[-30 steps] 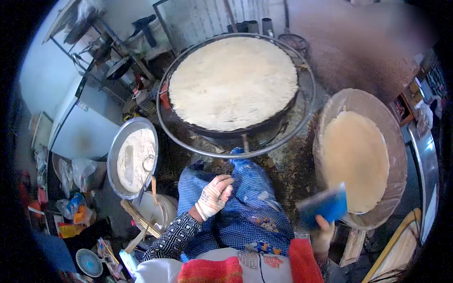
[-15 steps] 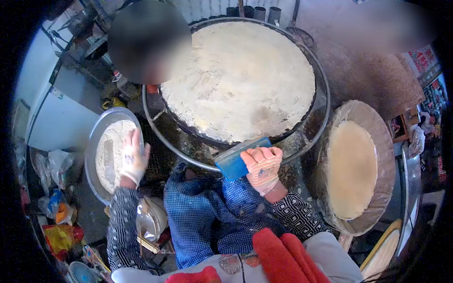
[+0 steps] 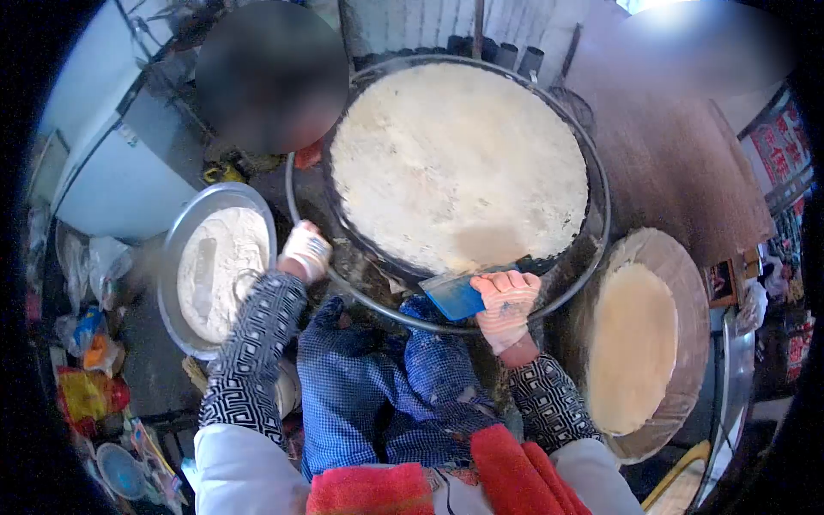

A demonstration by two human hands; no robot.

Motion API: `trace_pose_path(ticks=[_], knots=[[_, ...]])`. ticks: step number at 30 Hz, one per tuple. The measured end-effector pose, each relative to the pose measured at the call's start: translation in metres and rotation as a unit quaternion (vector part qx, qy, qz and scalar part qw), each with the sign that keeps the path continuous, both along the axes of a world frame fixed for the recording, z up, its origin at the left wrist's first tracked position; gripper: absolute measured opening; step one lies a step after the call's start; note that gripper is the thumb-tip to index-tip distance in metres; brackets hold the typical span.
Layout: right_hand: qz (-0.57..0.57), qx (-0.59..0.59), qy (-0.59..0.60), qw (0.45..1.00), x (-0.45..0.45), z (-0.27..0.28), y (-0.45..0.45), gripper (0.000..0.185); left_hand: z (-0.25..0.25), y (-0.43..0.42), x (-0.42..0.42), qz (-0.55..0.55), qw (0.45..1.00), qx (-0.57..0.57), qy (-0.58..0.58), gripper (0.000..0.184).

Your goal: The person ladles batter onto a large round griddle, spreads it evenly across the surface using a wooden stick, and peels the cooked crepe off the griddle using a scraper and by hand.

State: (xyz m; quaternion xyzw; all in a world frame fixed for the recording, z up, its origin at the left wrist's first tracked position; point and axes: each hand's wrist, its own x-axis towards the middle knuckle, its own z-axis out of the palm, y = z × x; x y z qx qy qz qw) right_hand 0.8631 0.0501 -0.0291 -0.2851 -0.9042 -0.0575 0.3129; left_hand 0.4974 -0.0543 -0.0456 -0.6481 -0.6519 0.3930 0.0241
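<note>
My right hand (image 3: 508,300), in a striped, light-coloured glove, grips a blue scraper (image 3: 455,294) by its upper edge. The scraper's blade lies at the near edge of a large round griddle (image 3: 549,268), which is covered by a pale, thin sheet of batter (image 3: 455,163). My left hand (image 3: 306,251), also gloved, is closed over the metal ring (image 3: 378,309) that runs around the griddle; its fingertips are partly hidden. Beside that hand stands a metal basin (image 3: 174,257) of whitish dough or batter (image 3: 219,275) with a flat, clear tool in it.
On the right, a round flat pancake (image 3: 635,343) lies in a container lined with plastic (image 3: 691,369). A brown board or table (image 3: 669,172) is beyond it. Bags and packets (image 3: 90,395) sit at the far left. Another person, blurred, is behind the griddle's left side.
My left hand has moved from over the basin rightward to the metal ring, and its fingers have curled. My right hand, with the scraper, has shifted slightly right. The view has tilted.
</note>
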Motion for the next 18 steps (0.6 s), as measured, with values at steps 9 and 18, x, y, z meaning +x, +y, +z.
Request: trace_pose_path(ticks=[9,18], knots=[[-0.010,0.020,-0.004,1.000,-0.005,-0.010,0.002,0.007,0.010,-0.046,0.356,-0.107,0.923,0.148,-0.338,0.015],[-0.022,0.032,0.010,0.999,0.008,-0.004,-0.002,0.003,0.016,-0.179,0.266,0.075,0.835,0.337,-0.429,0.061]])
